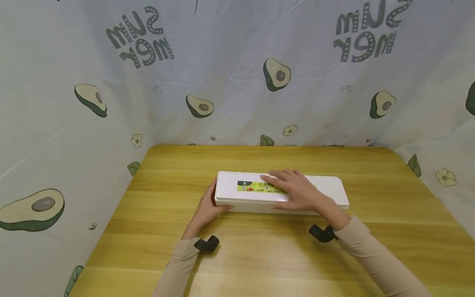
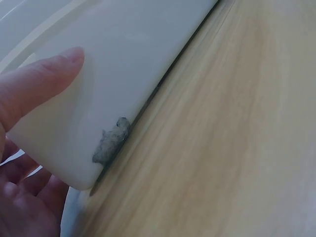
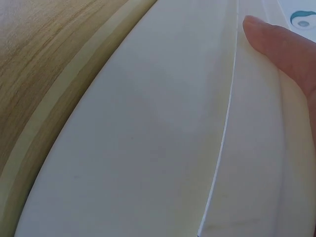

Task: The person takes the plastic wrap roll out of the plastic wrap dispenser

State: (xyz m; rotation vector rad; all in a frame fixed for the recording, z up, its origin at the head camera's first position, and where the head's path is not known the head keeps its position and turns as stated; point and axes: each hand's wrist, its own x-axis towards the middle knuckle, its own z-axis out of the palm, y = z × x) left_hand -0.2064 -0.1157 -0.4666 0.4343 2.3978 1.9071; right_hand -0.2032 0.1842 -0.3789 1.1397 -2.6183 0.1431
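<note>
A long white cling film box (image 1: 328,185) with a yellow-green label (image 1: 248,186) lies lengthwise on the table. My left hand (image 1: 208,205) grips its left end, thumb along the front wall and the other fingers round the end. In the left wrist view, a grey smudge-like patch (image 2: 112,142) marks the box's lower edge near the corner. My right hand (image 1: 298,192) holds the box across the lid right of centre, its thumb at the front and its fingers over the top to the back edge. It covers part of the label. Along the front, the right wrist view shows the lid's seam (image 3: 228,113).
Under the box is a wood-grain table (image 1: 259,264). A white curtain (image 1: 230,49) printed with avocados hangs behind it and at both sides. Black wrist mounts (image 1: 208,244) sit on both sleeves.
</note>
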